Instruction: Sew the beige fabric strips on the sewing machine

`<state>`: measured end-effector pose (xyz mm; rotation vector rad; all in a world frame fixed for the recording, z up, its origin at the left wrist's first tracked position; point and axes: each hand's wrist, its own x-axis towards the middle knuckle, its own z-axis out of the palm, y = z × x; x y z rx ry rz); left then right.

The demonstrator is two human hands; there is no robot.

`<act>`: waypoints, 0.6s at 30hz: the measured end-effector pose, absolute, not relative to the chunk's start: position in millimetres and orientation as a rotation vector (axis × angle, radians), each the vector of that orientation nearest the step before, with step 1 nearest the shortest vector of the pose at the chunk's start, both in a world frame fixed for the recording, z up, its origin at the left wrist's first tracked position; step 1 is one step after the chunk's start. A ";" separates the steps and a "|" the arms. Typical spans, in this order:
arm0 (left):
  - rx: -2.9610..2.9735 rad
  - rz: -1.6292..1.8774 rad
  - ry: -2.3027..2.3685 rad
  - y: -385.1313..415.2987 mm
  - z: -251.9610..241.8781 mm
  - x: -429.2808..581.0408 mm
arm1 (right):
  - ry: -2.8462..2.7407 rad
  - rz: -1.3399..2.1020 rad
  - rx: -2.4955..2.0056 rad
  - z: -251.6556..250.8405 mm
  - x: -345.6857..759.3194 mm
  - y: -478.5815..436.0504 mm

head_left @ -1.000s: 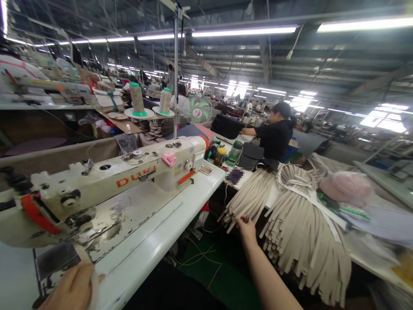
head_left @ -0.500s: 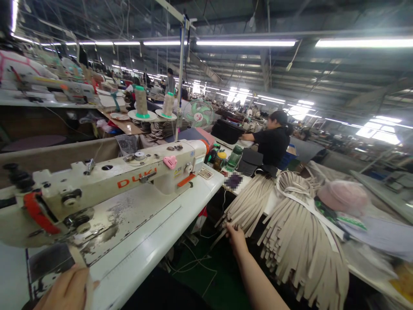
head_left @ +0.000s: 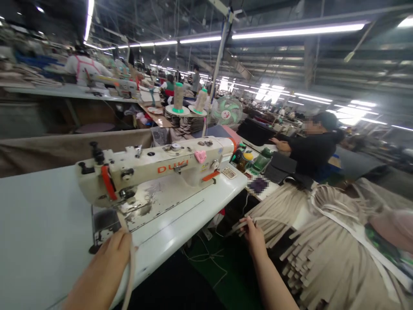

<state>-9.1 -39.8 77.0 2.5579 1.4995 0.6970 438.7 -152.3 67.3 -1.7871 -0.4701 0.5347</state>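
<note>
- Lower left of the frame: the white tabletop (head_left: 38, 224) fills the corner, bare in its near part.
- Low, left of centre: the left hand (head_left: 109, 262) rests at the tabletop's front edge, fingers curled around a beige strap (head_left: 130, 267) that runs from under the needle end of the machine and hangs down past the edge.
- Centre left: the cream sewing machine (head_left: 161, 165) stands on the tabletop, orange lettering on its arm, a pink heart-shaped piece on top, its scuffed metal bed plate just below it.
- Upper centre: two thread cones (head_left: 178, 97) stand on round plates behind the machine, a green fan (head_left: 227, 112) just to their right.
- Low centre: the right hand (head_left: 253, 232) reaches out to the hanging strap bundle (head_left: 274, 211), fingers pinched narrowly on the ends of a few beige straps.
- Right of centre: a person in a black top (head_left: 311, 150) sits at the next tabletop, with green bottles nearby.
- Lower right: a second, larger bundle of beige straps (head_left: 325, 254) drapes down, tied with a white band.
</note>
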 end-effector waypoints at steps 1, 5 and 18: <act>2.566 0.655 1.521 -43.4 77.4 -8.7 | -0.512 0.539 -1.802 70.5 431.2 -149.0; 2.682 0.451 1.609 -49.0 91.4 -0.8 | -0.720 0.590 -1.844 85.3 402.5 -132.6; 2.743 0.585 1.610 -38.2 97.0 -6.5 | -1.355 0.833 -1.660 107.4 336.1 -115.1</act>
